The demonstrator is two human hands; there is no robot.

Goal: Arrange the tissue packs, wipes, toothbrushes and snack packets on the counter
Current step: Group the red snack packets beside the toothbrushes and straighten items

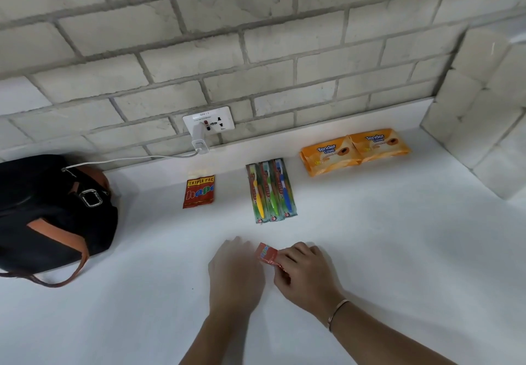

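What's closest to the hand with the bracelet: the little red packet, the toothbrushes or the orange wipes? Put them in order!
1. the small red packet, pinched in the right hand itself.
2. the toothbrushes, mid-counter, ahead of the hand.
3. the orange wipes, at the back by the wall, off to the right.

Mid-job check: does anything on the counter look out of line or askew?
Only the small red packet: the right hand pinches it, tilted, well in front of the back row of triple pack, toothbrushes and wipes. Nothing looks spilled.
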